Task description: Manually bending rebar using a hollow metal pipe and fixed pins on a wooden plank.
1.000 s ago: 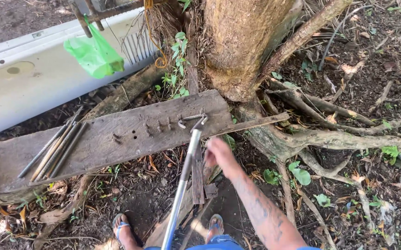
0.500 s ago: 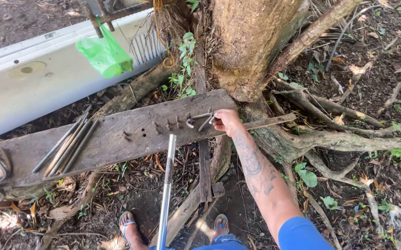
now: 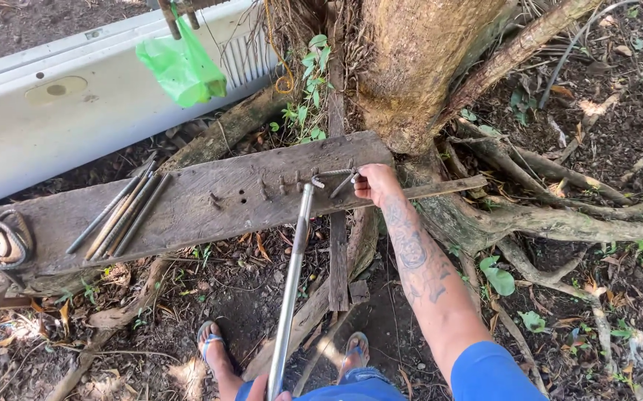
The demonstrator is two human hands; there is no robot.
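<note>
We are at the bending stage: our right hand is closed around a thin steel rod that lies on the weathered plank, just beside the tree trunk. Our left hand, only partly in view at the bottom edge, grips the lower end of a long metal pipe whose top end sits at the rod, near a row of pegs in the board. As we judge it, the rod is being seated against the pegs, and the next move calls for a firm hold on the rod while the pipe levers it.

A bundle of straight rods rests further left on the plank, well apart from our hands. A green plastic bag hangs above a white metal panel. Roots spread to the right, and our 2 sandalled feet stand close under the pipe, which leaves little room to swing.
</note>
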